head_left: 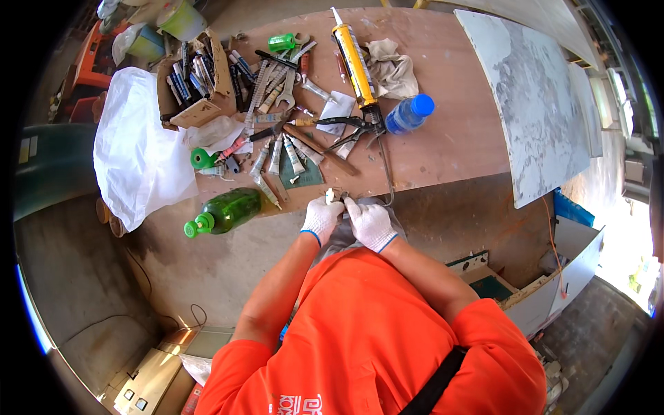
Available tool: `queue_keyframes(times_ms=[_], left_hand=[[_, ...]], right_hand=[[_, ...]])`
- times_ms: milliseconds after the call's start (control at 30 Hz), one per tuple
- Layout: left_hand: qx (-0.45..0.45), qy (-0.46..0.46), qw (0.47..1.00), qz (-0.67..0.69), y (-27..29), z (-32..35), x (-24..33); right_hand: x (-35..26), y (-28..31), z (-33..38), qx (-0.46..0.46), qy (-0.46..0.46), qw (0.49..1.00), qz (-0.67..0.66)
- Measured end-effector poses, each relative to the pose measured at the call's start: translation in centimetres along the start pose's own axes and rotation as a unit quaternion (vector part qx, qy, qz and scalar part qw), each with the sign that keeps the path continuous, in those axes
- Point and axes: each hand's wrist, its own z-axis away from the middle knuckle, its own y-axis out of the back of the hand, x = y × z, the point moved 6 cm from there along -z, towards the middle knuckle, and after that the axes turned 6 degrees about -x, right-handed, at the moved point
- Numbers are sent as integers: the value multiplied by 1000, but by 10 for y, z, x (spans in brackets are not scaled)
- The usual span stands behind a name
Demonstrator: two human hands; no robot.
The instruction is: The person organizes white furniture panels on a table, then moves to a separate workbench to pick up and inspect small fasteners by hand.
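My left hand (320, 219), in a white knit glove with a blue cuff, is closed at the near edge of the worktable (453, 155). A small whitish piece (331, 195) sticks up at its fingertips; its kind is too small to tell. Close beside it, my right hand (372, 223), gloved the same way, has its fingers bent in toward the left ones. Whatever it grips is hidden. Just beyond the hands lie several squeezed metal paint tubes (293, 155) and a wooden-handled hammer (321, 149). A green plastic bottle (234, 211) lies on its side to the left.
A caulking gun (356, 66) with a yellow cartridge lies beyond, beside a blue-capped bottle (409, 115) and a rag (391, 69). A cardboard box (221, 93) of markers stands far left, near white plastic sheeting (138, 149). A marbled slab (529, 104) rests at right.
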Motion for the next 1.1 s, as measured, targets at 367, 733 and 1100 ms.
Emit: queue_keyframes(times_ms=[367,733,1100], left_hand=[[2,30,999,-27,4,3,6],[-19,41,999,-28,7,3,9],[-46,61,996,44,10,-4,3]], right_hand=[[8,-15,5,16,-65,997,-40],[19,-11,-1,23,-28,999,-7],[9,-11,5,7,2,1000,-28]])
